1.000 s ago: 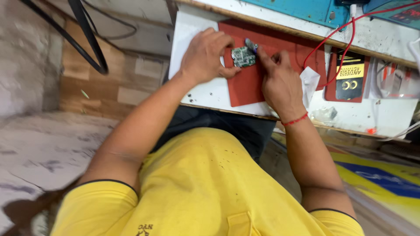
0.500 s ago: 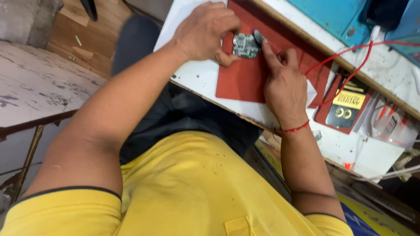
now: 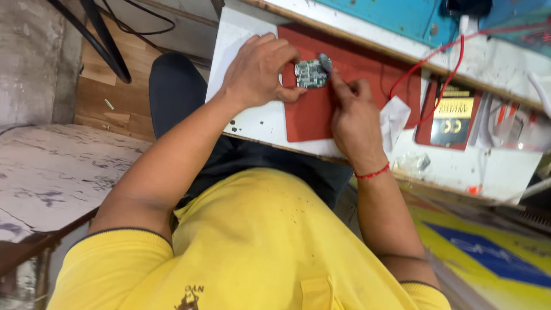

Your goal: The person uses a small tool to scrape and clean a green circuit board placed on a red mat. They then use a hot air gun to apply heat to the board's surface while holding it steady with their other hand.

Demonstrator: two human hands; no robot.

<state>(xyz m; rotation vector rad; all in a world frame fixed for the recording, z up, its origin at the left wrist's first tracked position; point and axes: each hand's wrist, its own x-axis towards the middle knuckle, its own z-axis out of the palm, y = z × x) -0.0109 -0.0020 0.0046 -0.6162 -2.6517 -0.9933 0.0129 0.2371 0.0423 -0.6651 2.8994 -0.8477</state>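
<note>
Now my left hand (image 3: 258, 72) has its fingers clamped on the circuit board (image 3: 310, 73) over the red mat (image 3: 350, 86); right hand (image 3: 353, 115) has slid nearer, fingers pinching a small tool (image 3: 325, 61).

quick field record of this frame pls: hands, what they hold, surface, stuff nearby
left hand: left hand grips the small green circuit board by its left edge, thumb under it
right hand: right hand holds a small grey tool against the board's right edge
surface: red mat on a white workbench
nearby right: red wire, yellow-and-black device, crumpled white paper
wrist: red thread band on the right wrist
clothing: yellow shirt
floor: wooden boards, left of the bench
</note>
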